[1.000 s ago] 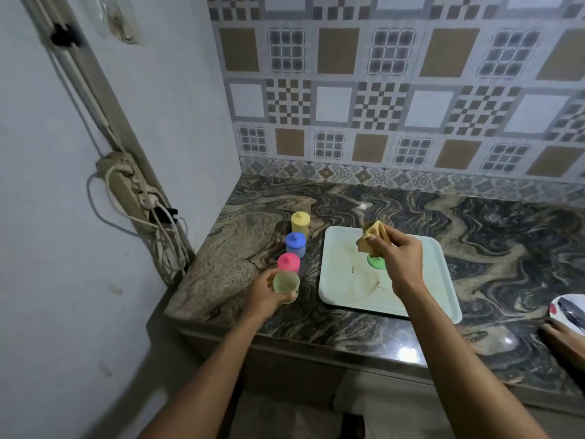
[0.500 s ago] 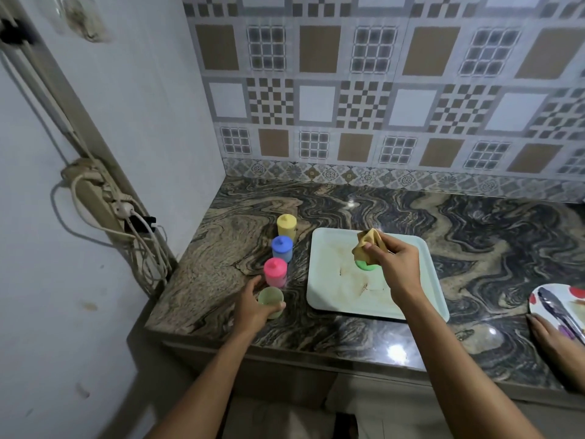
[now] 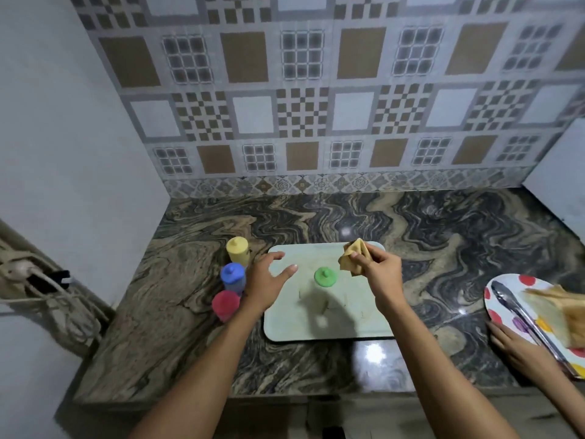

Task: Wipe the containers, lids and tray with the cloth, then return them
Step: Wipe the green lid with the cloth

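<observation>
Stone counter (image 3: 443, 248) fills a corner, shut in by a plain wall (image 3: 79, 153) on the left and a tiled wall (image 3: 300, 106) at the back, with its front edge running left to right nearest the person. A pale tray (image 3: 285, 324) lies flat in the middle, its sides square with that front edge and its longer side, as seen, running left to right; a strip of stone shows in front of it and a broad band behind it. On the tray, just far of its middle, sits 1 green lid (image 3: 325, 276), knob up. Just left of the tray 3 containers stand upright in a row running far to near: yellow container (image 3: 237, 250), blue container (image 3: 233, 277), pink container (image 3: 225, 305), close to one another, with a wide stretch of stone between them and the left wall. The left hand (image 3: 266, 280) is over the tray's far left part, fingers spread and holding nothing; whether it touches the tray I cannot tell. The right hand (image 3: 378, 275) pinches a bunched tan cloth (image 3: 354, 256) above the tray's far right corner. Well to the right, across more stone, a spotted plate (image 3: 531, 282) carries tongs (image 3: 531, 324) and bread (image 3: 557, 312), with another person's hand (image 3: 519, 346) at its near rim. A power strip (image 3: 22, 267) hangs on the left wall.
</observation>
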